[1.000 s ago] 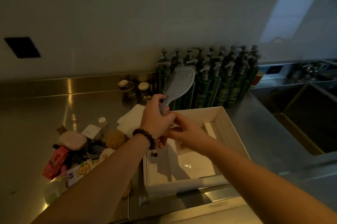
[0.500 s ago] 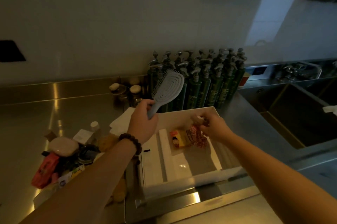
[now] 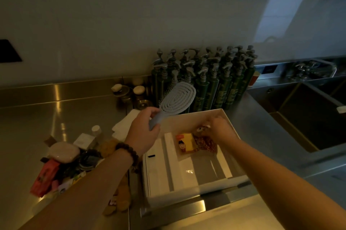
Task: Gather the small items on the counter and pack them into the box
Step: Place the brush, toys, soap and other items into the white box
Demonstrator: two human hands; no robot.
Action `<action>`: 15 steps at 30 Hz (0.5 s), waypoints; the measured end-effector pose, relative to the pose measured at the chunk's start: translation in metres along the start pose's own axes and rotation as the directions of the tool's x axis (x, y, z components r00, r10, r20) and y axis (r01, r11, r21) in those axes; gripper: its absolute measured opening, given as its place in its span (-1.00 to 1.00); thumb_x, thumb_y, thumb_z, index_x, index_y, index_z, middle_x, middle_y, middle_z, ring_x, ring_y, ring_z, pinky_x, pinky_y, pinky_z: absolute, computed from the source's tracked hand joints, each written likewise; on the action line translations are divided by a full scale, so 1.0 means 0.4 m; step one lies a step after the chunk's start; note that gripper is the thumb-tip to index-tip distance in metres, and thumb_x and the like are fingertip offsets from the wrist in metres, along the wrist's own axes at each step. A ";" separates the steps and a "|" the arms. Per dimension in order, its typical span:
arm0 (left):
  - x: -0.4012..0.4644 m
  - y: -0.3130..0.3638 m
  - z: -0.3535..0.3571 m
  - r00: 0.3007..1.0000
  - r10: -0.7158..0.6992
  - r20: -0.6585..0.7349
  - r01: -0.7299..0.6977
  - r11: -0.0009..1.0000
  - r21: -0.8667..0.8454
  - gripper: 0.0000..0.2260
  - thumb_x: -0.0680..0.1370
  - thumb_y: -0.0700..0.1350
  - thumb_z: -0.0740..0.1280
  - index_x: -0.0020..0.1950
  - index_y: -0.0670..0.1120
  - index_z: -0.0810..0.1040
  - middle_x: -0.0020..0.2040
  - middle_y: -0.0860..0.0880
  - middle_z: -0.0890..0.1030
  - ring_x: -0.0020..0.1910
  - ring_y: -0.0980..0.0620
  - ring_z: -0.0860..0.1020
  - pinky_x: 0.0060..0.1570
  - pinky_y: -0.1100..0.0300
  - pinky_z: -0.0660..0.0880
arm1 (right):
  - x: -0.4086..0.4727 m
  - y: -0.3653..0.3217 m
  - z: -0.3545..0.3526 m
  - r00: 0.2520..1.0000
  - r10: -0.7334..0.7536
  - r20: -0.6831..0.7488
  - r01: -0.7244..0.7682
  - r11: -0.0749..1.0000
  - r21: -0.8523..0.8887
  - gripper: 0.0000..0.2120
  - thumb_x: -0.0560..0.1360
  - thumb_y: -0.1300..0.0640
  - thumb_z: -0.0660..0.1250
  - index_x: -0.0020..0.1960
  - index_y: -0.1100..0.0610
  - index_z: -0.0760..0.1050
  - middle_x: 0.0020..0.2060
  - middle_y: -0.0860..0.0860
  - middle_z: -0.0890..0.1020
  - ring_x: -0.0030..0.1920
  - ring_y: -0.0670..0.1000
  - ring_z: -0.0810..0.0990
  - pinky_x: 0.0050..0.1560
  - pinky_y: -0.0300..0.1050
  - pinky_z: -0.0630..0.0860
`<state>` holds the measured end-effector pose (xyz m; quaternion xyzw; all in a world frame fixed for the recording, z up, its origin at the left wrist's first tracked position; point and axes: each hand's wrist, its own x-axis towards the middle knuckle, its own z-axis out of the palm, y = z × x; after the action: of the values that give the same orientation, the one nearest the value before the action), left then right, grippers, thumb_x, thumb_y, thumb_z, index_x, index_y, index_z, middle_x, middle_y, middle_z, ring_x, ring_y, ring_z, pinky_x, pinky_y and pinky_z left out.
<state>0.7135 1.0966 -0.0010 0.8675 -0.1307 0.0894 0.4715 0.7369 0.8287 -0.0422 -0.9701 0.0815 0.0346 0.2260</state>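
Note:
A white open box (image 3: 230, 125) sits on the steel counter (image 3: 46, 117), with white dividers inside. My left hand (image 3: 144, 134) grips the handle of a grey-blue hairbrush (image 3: 177, 98), held up over the box's far left corner. My right hand (image 3: 221, 129) is low inside the box at its far right, fingers pinched on a small red patterned packet (image 3: 205, 143) that lies beside a yellow-and-red card (image 3: 184, 142) on the box floor. A pile of small items (image 3: 63, 162) lies left of the box.
Several dark green pump bottles (image 3: 206, 80) stand in rows behind the box, with small brass jars (image 3: 129, 93) to their left. White folded cloths (image 3: 125, 125) lie by the box's left corner. A steel sink (image 3: 309, 115) is to the right.
My right hand moved from beside the left hand down into the box with the red packet, which now rests on the box floor. The hairbrush stayed raised in my left hand.

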 end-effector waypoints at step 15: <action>0.049 0.000 0.116 0.836 0.105 0.538 -0.213 0.967 0.142 -0.79 0.53 -0.14 0.30 0.15 -0.03 0.56 0.10 0.00 0.58 0.05 0.09 0.49 0.03 0.22 0.45 | -0.092 0.022 -0.060 0.912 -0.398 0.104 0.404 0.817 -0.412 -0.29 0.47 -0.03 0.37 0.50 -0.13 0.09 0.48 0.07 0.15 0.44 0.18 0.18 0.36 0.08 0.35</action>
<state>0.7335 1.0548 -0.0205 0.8869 -0.3172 -0.1002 0.3206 0.6999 0.8157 -0.0206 -0.9907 -0.1352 0.0093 0.0123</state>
